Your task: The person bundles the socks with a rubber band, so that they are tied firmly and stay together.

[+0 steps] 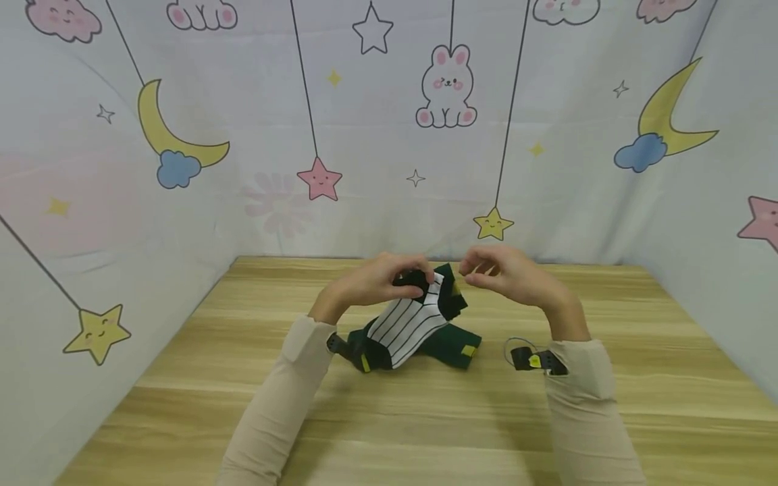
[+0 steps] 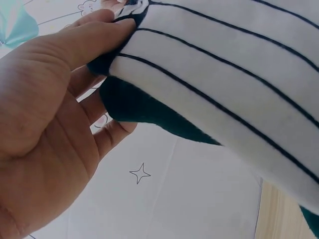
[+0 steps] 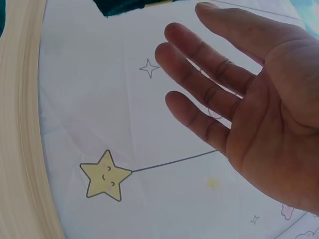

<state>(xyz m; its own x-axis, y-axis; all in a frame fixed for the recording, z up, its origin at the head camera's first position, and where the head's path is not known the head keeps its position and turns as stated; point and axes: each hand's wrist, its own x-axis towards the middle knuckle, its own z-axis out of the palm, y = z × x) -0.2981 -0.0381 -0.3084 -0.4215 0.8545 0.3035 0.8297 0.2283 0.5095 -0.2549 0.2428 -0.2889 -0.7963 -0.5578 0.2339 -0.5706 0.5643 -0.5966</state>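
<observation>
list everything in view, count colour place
striped fabric sock: one, white with black stripes, in the left hand
dark green cloth with yellow patches: count unclear, behind and beneath the sock
wood-grain table: one, light brown, under the cloth
cartoon fabric backdrop: count unclear, white, behind and beside the table
smiling star prints: four, two pink, two yellow, on the backdrop
crescent moon prints: two, yellow, backdrop's left and right
rabbit print: one whole, white, upper middle
wrist straps: two, black, at the cuffs
sleeves: two, beige, both arms
bare hands: two, left holding sock, right hand empty
</observation>
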